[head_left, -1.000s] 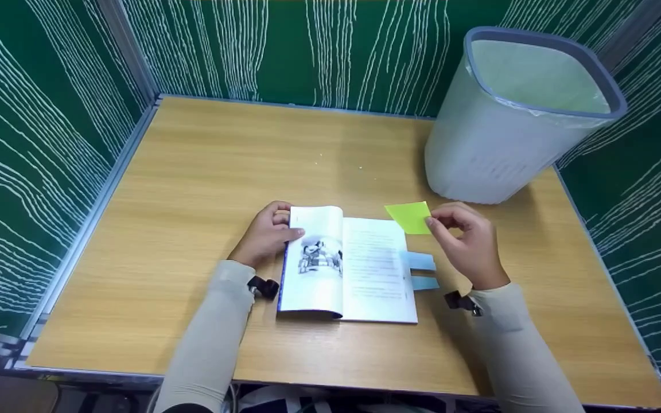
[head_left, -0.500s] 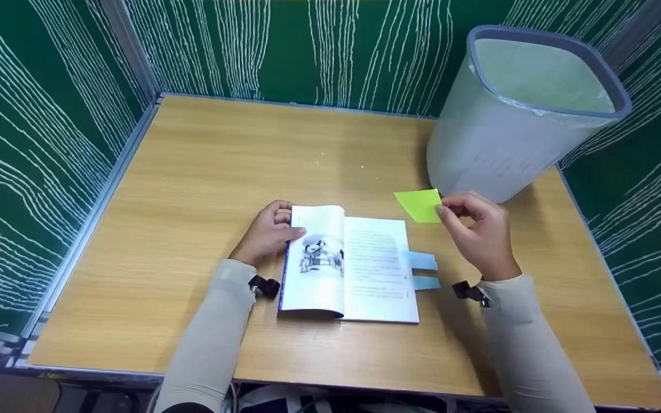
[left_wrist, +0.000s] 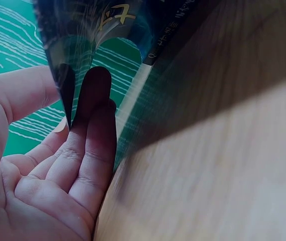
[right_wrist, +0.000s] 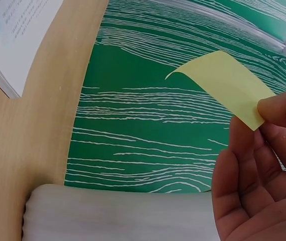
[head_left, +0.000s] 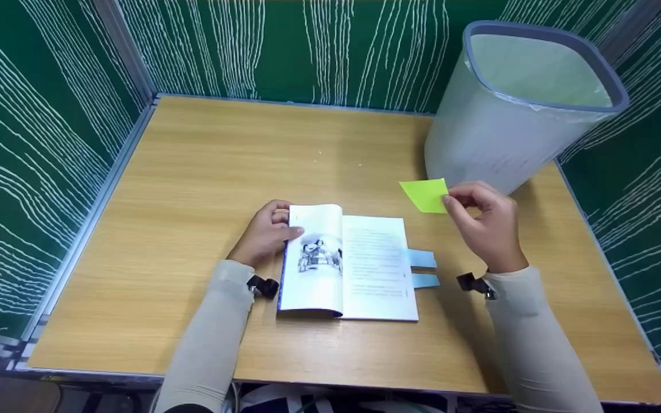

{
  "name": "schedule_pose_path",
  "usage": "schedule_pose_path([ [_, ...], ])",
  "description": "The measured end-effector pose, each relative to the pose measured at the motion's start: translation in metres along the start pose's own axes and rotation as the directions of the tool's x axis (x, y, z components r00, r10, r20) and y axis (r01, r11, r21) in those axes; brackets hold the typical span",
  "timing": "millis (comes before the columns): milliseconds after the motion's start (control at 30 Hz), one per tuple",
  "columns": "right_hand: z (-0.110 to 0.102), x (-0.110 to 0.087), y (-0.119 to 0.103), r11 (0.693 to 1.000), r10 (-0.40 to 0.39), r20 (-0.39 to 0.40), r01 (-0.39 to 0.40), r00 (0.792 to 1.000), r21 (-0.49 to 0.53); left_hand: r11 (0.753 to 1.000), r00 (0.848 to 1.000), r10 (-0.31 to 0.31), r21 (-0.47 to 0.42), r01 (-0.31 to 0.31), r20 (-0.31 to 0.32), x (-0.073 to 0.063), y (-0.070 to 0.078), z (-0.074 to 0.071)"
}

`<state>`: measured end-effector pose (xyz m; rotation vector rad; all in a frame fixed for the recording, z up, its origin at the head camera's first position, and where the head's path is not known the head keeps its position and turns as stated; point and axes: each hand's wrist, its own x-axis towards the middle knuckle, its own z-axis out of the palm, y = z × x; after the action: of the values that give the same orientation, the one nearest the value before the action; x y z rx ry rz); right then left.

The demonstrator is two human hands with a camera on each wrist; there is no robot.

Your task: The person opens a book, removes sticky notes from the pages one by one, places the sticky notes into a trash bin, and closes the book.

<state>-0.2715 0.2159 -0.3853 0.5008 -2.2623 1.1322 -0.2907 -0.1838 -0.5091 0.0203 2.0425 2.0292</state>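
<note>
An open book (head_left: pixel 377 269) lies on the table, with a picture on its left page and text on its right page. My left hand (head_left: pixel 264 232) grips the left edge, thumb on the page and fingers behind. In the left wrist view the dark glossy cover (left_wrist: pixel 133 27) rises above the fingers of the left hand (left_wrist: pixel 47 175). My right hand (head_left: pixel 488 226) pinches a yellow-green sticky note (head_left: pixel 427 196) by its right edge, in the air beyond the book's upper right corner. In the right wrist view the note (right_wrist: pixel 221 83) curls at its free end.
Two blue sticky tabs (head_left: pixel 421 258) stick out from the book's right edge. A tall pale bin (head_left: pixel 491 143) with a grey rim and liner stands at the back right, close behind my right hand. Green walls with white lines enclose the wooden table (head_left: pixel 221 149).
My right hand has moved away from the book, rightward and toward the bin, carrying the sticky note. The left hand and the book have stayed in place.
</note>
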Motion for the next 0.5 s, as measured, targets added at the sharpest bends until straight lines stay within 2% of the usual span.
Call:
schedule_pose_path([
  [500, -0.012, 0.01, -0.006, 0.999, 0.008, -0.02, -0.009, 1.0, -0.042, 1.0, 1.0, -0.014, 0.023, 0.014, -0.007, 0.001, 0.0, -0.001],
])
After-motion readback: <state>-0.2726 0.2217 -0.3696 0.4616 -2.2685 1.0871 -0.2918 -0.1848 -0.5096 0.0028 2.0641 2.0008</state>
